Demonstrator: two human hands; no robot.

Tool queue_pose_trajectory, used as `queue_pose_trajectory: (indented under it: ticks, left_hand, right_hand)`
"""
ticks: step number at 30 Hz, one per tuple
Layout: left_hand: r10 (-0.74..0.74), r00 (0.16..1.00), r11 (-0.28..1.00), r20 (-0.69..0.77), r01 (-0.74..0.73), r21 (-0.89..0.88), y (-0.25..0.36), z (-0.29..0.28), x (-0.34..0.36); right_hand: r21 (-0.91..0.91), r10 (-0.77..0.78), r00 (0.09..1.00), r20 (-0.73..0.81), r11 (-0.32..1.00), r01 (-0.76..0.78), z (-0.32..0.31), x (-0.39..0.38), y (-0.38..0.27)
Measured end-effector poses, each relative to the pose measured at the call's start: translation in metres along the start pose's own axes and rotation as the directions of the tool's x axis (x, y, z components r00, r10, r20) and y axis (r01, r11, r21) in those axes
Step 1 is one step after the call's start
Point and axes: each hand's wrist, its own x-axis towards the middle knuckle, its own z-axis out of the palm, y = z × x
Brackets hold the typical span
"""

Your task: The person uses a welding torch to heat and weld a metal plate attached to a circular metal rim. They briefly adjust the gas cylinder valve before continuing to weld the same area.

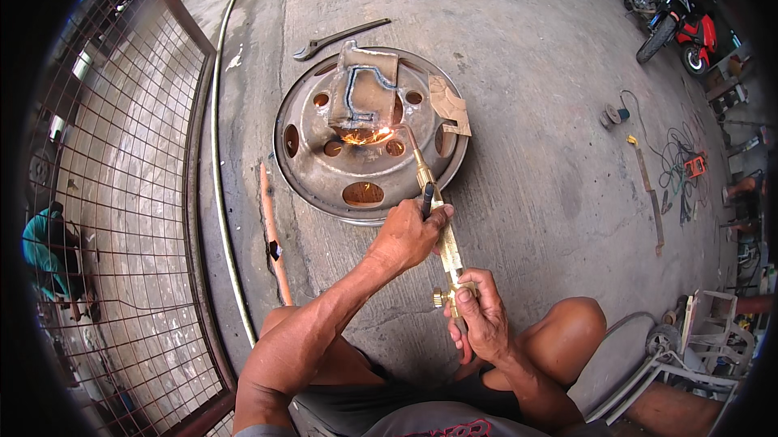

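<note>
My left hand (409, 233) is closed around the front of a brass cutting torch (449, 257); a short dark rod (428, 199) stands up beside its fingers. Farther back, by the brass valve knob, my right hand (484, 317) grips the torch body. The torch's bent tip touches or nearly touches the near edge of a rusty steel plate (377, 95), where a bright glow and orange sparks (366, 137) show. A dark bluish line runs across the plate. It lies on an upturned steel wheel (320, 168) with round holes. A brown cardboard piece (448, 104) rests on the wheel's right side.
An adjustable wrench (340, 38) lies beyond the wheel. At left are a pale hose (217, 153), an orange-brown strip (274, 230) and a mesh fence (134, 194), with a person (50, 252) behind it. Tangled cables (685, 169) and a red motorcycle (697, 36) are at right.
</note>
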Motion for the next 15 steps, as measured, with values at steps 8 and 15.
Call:
queue_pose_trajectory:
  ticks: [8, 15]
  left_hand:
    - [0.013, 1.000, 1.000, -0.024, -0.013, -0.009, 0.0015, 0.0000, -0.0013]
    - [0.007, 0.999, 0.999, -0.033, -0.008, -0.034, 0.0023, -0.0001, -0.0031]
  right_hand:
    - [0.003, 0.001, 1.000, 0.008, 1.000, -0.001, -0.0002, 0.0002, 0.0001]
    - [-0.006, 0.006, 1.000, 0.003, 1.000, -0.006, 0.0002, 0.0005, -0.0014]
